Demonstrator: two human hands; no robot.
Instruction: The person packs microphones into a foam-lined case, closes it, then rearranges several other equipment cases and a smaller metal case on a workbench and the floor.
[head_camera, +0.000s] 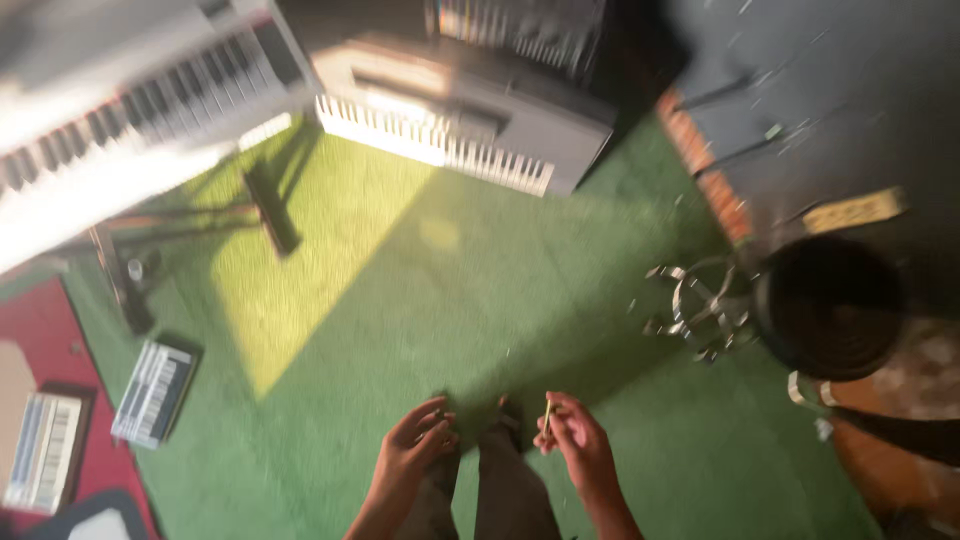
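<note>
- Our left hand (415, 445) sits at lower centre of the frame, fingers curled loosely inward; we cannot tell whether it holds anything, since the view is blurred
- Our right hand (578, 445) sits just right of it, fingers pinched on a thin stick (548, 412), which stands nearly upright above the fingertips
- Both hands hover apart over our legs (505, 490) and the green carpet (480, 300)
- A white keyboard (120, 100) crosses the upper left of the frame on a dark stand (270, 210)
- A grey keyboard (470, 110) lies at upper centre, at the edge of the carpet
- A small keyboard (153, 393) lies on the carpet at lower left, next to a red mat (45, 330)
- A black round stool (830, 305) stands at right, with a tangle of metal parts (700, 305) just to its left
- Sunlight falls in a bright patch (300, 270) on the carpet, left of centre
</note>
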